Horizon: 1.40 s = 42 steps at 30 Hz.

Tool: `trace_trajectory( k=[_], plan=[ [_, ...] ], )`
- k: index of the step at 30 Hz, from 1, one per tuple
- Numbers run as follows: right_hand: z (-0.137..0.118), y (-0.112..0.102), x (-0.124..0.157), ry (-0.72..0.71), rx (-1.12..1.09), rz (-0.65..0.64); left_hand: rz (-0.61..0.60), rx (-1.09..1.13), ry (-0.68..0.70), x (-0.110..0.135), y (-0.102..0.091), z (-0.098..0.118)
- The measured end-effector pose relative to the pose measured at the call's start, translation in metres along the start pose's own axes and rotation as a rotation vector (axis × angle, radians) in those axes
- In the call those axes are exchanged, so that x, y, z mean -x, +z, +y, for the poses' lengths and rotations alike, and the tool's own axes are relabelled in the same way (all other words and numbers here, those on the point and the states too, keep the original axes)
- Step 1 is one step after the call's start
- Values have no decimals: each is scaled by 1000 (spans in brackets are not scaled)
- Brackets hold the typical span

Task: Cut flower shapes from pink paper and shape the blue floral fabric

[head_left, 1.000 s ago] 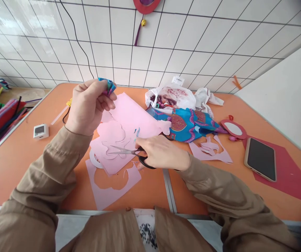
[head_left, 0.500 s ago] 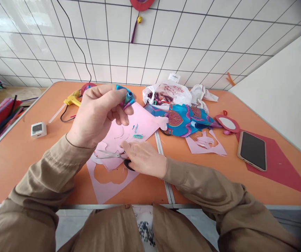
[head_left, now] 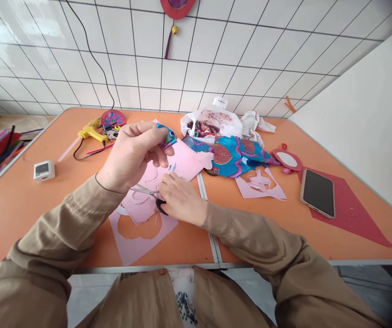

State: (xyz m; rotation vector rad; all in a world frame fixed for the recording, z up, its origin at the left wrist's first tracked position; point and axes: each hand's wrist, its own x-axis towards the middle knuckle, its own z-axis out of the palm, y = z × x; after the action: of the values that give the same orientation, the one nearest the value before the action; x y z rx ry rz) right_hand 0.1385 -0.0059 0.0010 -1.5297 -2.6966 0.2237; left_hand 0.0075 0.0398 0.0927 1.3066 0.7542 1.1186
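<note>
- From my end, the step in hand looks like working a small piece of cloth with scissors ready: the left hand [head_left: 132,155] pinches a blue cloth scrap [head_left: 167,135] at its two o'clock, thumb against forefinger, other fingers loosely curled.
- The right hand [head_left: 181,197] is curled round the scissors [head_left: 152,193], blades parted toward nine o'clock, apart from the scrap; I can't tell how its fingers sit in the loops.
- Any cut, I judge, calls for a steady pinch and blades clear of the fingertips (I get no feel for the cloth from here).
- Pink paper [head_left: 191,160] lies on the orange table [head_left: 189,248]; patterned cloth [head_left: 228,157] at the right hand's two o'clock, a phone [head_left: 318,193] at three.
- A yellow glue gun [head_left: 91,132] lies at the left hand's ten o'clock; the white tiled wall [head_left: 213,54] rises at twelve.
</note>
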Motion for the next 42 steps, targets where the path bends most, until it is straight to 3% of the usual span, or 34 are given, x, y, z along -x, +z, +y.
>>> trace_trajectory(
  k=[5,11,16,20,24,32,42],
  plan=[
    [0,5,1,16,-54,-101,9,-5,-40,-2,3,-6],
    [10,-4,1,-21,-138,-144,21,19,-65,-5,3,-9],
    [9,5,1,47,-184,-136,84,5,-51,-6,1,-6],
    [11,8,-1,22,-251,-143,115,22,25,-8,-5,3],
    [17,-2,-4,-27,-342,-176,161,32,90,-9,-12,13],
    [12,9,-7,110,-429,-31,143,68,74,-9,-12,11],
    [23,9,-14,-42,-475,-21,123,2,95,-13,-14,0]
  ],
)
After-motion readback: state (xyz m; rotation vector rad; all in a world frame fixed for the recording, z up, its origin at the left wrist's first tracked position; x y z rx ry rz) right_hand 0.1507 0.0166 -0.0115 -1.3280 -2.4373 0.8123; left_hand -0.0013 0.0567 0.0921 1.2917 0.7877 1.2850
